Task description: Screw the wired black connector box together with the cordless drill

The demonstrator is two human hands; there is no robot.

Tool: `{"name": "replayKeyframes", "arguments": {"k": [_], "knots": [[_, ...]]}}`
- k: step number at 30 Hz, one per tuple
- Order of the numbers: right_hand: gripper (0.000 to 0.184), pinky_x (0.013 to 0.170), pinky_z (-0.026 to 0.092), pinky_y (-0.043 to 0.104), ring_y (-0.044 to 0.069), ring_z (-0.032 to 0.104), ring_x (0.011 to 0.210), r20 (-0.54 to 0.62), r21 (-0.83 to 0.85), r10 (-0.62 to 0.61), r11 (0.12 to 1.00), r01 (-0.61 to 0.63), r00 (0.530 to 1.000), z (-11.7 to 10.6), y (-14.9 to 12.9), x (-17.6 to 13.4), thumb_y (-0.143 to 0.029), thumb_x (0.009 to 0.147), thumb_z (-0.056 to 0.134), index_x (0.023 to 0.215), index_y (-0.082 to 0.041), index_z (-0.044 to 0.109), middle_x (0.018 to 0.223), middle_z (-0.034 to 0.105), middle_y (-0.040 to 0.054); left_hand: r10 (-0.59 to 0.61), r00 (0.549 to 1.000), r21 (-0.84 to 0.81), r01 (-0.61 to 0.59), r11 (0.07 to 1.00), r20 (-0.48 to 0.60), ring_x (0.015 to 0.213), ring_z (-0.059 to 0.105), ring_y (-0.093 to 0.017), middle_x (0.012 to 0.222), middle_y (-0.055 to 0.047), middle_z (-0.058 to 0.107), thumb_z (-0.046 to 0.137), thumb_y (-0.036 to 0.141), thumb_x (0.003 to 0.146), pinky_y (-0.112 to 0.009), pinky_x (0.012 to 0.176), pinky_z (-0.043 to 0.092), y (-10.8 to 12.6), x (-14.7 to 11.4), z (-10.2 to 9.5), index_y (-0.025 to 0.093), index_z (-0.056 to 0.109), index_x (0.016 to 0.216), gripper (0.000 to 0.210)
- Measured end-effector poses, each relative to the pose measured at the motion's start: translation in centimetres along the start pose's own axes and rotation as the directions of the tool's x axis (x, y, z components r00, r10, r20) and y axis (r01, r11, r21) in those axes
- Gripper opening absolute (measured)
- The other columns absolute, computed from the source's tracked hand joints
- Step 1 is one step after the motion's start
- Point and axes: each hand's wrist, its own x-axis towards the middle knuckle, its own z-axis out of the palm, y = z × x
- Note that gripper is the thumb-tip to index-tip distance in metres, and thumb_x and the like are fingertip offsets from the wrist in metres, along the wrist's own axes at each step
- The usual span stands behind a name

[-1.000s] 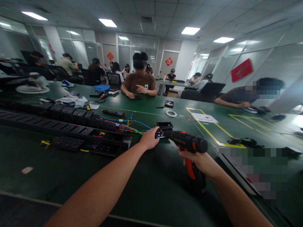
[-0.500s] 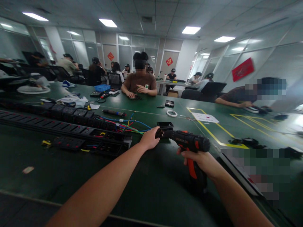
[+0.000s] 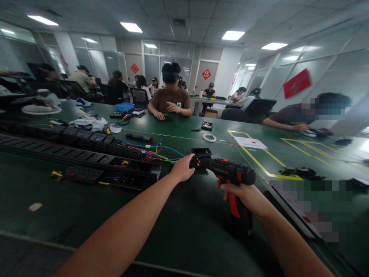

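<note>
My right hand is wrapped round the grip of a black and orange cordless drill, a finger by its trigger. The drill lies nearly level, its nose pointing left toward my left hand. That hand is closed on a small black part with coppery bits, mostly covered by the fingers. The drill's nose meets or almost meets this part; I cannot tell whether the bit touches. Just behind stands an open black rectangular housing. Blue, red, yellow and green wires run up to near my left hand.
Long black socket strips stretch across the left of the green table. A loose socket panel lies before them. Beyond are a screwdriver-like tool, a white ring and a blue basket. Co-workers sit opposite and at right.
Both hands, the drill and the small black part stay almost exactly where they were. Only a very slight shift of the drill and the view shows.
</note>
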Motion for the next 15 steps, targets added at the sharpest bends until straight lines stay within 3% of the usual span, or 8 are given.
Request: {"name": "replayKeyframes", "arguments": {"k": [15], "knots": [[0.034,0.057,0.042,0.03,0.02,0.062,0.06,-0.041,0.019,0.032,0.999,-0.031,0.999,0.12,0.58,0.31,-0.045,0.073,0.073,0.093,-0.017,0.069,0.061,0.069,0.0009,0.0,1.0,0.008,0.0,1.0,0.003,0.137,0.05,-0.026,0.15,-0.009,0.052,0.065,0.023,0.081,-0.038,0.118,0.036,-0.15,0.05,0.15,0.019,0.043,0.148,0.071]]}}
